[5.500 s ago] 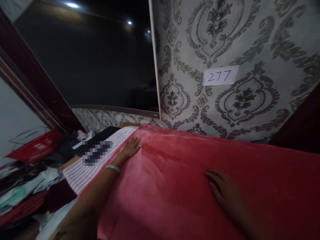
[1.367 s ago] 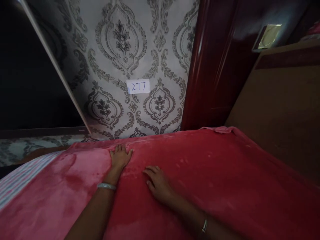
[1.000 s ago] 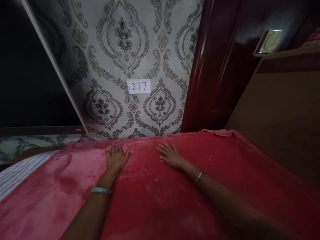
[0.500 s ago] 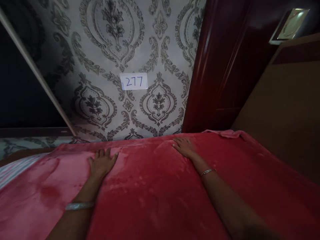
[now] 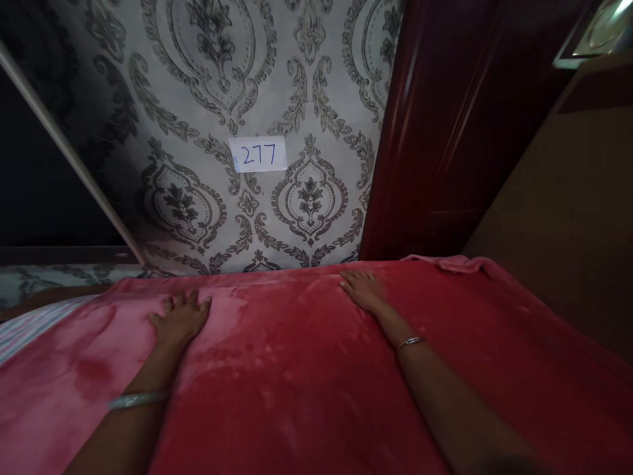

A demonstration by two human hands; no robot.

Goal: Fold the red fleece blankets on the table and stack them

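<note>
A red plush blanket lies spread over a flat surface, with lighter brushed patches on its left part. My left hand rests flat on a pale patch of it, fingers spread, a light-coloured bangle on the wrist. Towards the blanket's far edge, right of the middle, my right hand lies palm down with its fingers stretched out. A thin silver bracelet circles that wrist. Neither hand grips the cloth.
Patterned wallpaper rises behind the blanket, bearing a paper label marked 277. A dark red wooden panel and a brown board stand at the right. At the left are a dark screen and striped cloth.
My left hand has slid leftwards across the blanket, its fingers still spread. The right hand stays nearly in place. The view has shifted slightly.
</note>
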